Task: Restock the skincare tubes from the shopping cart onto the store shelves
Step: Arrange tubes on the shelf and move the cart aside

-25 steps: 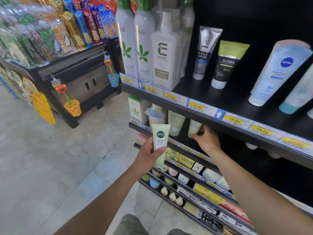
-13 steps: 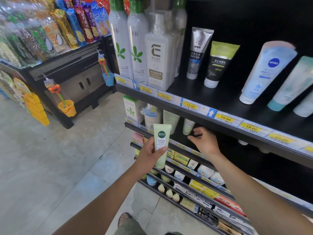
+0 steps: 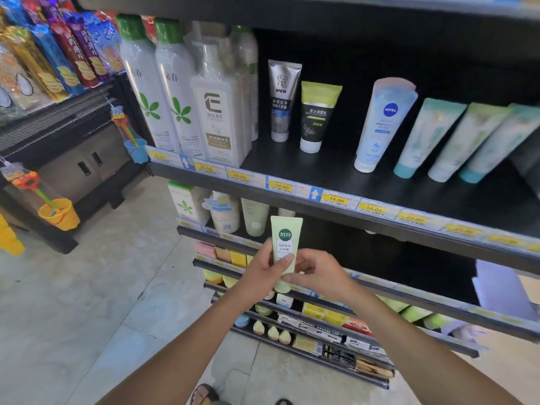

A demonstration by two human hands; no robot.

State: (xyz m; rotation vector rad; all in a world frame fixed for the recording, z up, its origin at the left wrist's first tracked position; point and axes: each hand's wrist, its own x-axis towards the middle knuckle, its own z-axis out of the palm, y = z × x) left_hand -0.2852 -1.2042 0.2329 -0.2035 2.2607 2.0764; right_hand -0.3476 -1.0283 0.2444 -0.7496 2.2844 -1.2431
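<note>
Tube (image 3: 285, 238), pale green and upright, is gripped by left hand (image 3: 263, 267) and right hand (image 3: 318, 273), angled inward

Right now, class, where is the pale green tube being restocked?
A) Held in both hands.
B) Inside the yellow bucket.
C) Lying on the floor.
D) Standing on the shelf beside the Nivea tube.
A: the left hand and the right hand both hold the pale green tube, cap down, in the air.

Orange plastic bucket (image 3: 58, 213) hanging off a dark metal rack (image 3: 67, 112), shiny colourful snack packets (image 3: 58, 54) leaning above, grey tiled floor (image 3: 102, 287) lying below
</note>
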